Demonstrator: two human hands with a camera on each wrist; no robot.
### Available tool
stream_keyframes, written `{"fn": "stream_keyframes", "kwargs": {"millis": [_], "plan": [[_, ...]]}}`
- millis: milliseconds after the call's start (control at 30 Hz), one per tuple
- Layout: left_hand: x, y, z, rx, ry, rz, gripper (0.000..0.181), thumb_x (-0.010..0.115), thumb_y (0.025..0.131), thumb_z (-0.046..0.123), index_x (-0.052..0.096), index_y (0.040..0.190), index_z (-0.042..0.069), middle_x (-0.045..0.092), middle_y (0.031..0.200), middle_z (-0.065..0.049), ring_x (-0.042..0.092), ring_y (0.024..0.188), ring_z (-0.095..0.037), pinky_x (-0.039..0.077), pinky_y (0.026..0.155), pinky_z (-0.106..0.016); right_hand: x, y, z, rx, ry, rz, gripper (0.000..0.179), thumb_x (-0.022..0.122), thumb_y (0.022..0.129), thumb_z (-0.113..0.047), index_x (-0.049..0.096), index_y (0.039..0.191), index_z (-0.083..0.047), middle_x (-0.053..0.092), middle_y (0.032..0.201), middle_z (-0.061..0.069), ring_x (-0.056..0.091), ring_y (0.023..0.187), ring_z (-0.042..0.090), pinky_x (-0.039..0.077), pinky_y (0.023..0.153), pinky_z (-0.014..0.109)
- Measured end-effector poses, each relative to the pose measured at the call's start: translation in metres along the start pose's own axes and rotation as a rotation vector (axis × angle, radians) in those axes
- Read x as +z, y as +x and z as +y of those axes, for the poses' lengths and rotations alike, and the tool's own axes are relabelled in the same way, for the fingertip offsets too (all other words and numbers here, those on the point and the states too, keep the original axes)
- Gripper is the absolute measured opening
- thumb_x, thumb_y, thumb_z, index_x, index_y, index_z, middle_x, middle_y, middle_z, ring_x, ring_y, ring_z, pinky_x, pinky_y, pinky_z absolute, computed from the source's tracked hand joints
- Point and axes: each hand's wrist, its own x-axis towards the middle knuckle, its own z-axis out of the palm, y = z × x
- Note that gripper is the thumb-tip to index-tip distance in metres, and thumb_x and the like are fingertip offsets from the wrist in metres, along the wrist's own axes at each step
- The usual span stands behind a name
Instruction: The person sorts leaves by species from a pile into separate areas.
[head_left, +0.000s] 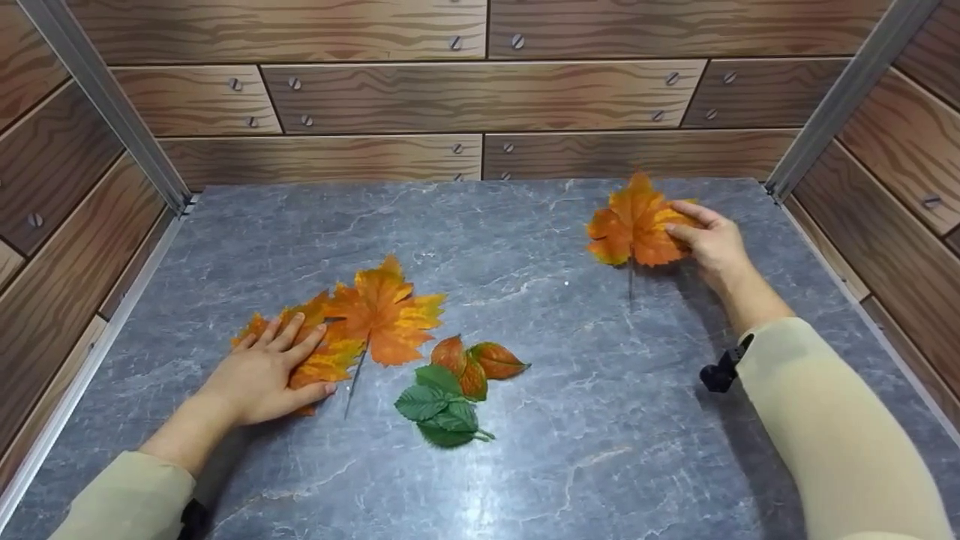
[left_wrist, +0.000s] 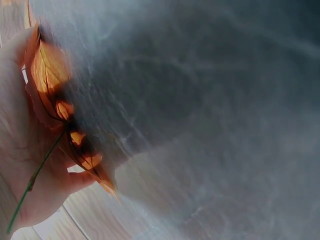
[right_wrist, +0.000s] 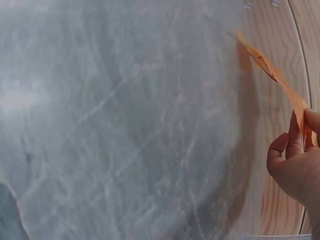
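Observation:
My right hand [head_left: 716, 244] pinches the right edge of an orange-yellow artificial maple leaf [head_left: 630, 225] at the table's far right. Its thin stem points down. In the right wrist view that leaf [right_wrist: 270, 67] shows edge-on between thumb and fingers. On the left, my left hand [head_left: 259, 375] rests with fingers spread and straight on orange maple leaves [head_left: 326, 364], partly hiding them. The left wrist view catches the underside of an orange leaf [left_wrist: 50, 70] with a green stem, against the palm. Touching these leaves on their right is another maple leaf [head_left: 382, 319].
Near the table's middle, a small red-orange leaf sprig [head_left: 495, 361] lies against a green leaf sprig [head_left: 442, 409]. The grey marbled tabletop [head_left: 585, 450] is bordered by wood-patterned walls [head_left: 480, 97] with metal corner posts.

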Motion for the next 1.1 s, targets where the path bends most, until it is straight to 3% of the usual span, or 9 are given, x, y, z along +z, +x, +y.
{"fn": "stream_keyframes", "kwargs": {"millis": [267, 567, 667, 900, 1100], "plan": [[0.0, -0.001, 0.001, 0.009, 0.004, 0.021, 0.095, 0.047, 0.098, 0.08, 0.034, 0.168, 0.018, 0.025, 0.171, -0.025, 0.023, 0.154, -0.055, 0.026, 0.115, -0.078, -0.001, -0.005, 0.0, 0.057, -0.111, -0.028, 0.062, 0.07, 0.098, 0.007, 0.046, 0.154, 0.01, 0.073, 0.107, -0.002, 0.071, 0.088, 0.011, 0.061, 0.074, 0.023], [0.002, 0.0, 0.0, 0.009, 0.009, 0.031, 0.094, 0.047, 0.098, 0.08, 0.035, 0.168, 0.018, 0.026, 0.171, -0.024, 0.024, 0.154, -0.055, 0.026, 0.114, -0.078, -0.005, 0.002, 0.008, 0.035, -0.2, -0.055, 0.063, 0.066, 0.098, 0.012, 0.039, 0.155, 0.016, 0.074, 0.098, -0.005, 0.07, 0.086, 0.008, 0.059, 0.073, 0.021], [0.002, 0.0, -0.001, 0.005, 0.008, 0.028, 0.095, 0.047, 0.098, 0.081, 0.035, 0.168, 0.018, 0.026, 0.171, -0.024, 0.024, 0.154, -0.055, 0.026, 0.115, -0.078, -0.006, 0.003, 0.01, 0.029, -0.29, -0.061, 0.064, 0.065, 0.099, 0.01, 0.038, 0.157, 0.014, 0.07, 0.108, -0.003, 0.068, 0.088, 0.005, 0.058, 0.075, 0.019], [0.002, 0.001, 0.0, -0.012, -0.011, 0.005, 0.096, 0.045, 0.097, 0.082, 0.033, 0.169, 0.02, 0.023, 0.172, -0.022, 0.02, 0.156, -0.053, 0.024, 0.115, -0.078, -0.003, 0.003, 0.01, 0.013, -0.42, -0.071, 0.069, 0.061, 0.1, 0.01, 0.03, 0.162, 0.01, 0.046, 0.15, 0.033, 0.06, 0.097, 0.001, 0.056, 0.081, 0.017], [0.002, 0.001, -0.001, -0.015, -0.009, 0.005, 0.096, 0.045, 0.097, 0.082, 0.033, 0.169, 0.02, 0.023, 0.172, -0.023, 0.02, 0.156, -0.054, 0.024, 0.115, -0.078, -0.004, 0.01, 0.015, 0.02, -0.465, -0.076, 0.071, 0.061, 0.101, 0.008, 0.028, 0.164, 0.007, 0.038, 0.161, 0.033, 0.055, 0.116, 0.014, 0.054, 0.083, 0.014]]}}
